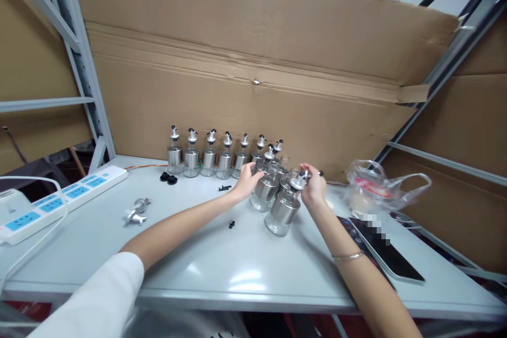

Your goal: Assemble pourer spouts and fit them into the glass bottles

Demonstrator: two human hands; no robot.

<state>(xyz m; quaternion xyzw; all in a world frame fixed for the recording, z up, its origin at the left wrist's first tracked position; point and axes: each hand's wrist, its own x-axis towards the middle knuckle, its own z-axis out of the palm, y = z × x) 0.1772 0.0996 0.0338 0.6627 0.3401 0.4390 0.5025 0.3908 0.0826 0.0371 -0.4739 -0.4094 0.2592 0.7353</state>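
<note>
My right hand (314, 189) is closed around the metal pour spout (298, 181) on top of a glass oil bottle (283, 212) with a steel band. That bottle leans slightly to the right near the middle of the table. Beside it stands a similar bottle (264, 190), whose neck seems to have no spout. Against this bottle's left side is my left hand (246, 184), thumb and fingers apart; I cannot tell whether it touches the glass. Behind my hands, a row of spouted oil bottles (191, 159) lines the cardboard, some partly hidden.
Loose metal spouts (137, 212) lie at left, near a white power strip (69, 198). Black caps (169, 178), a thin black part (224, 188) and tiny black pieces (232, 224) are scattered about. At right are a plastic bag (368, 185) and a dark-screened tablet (390, 253).
</note>
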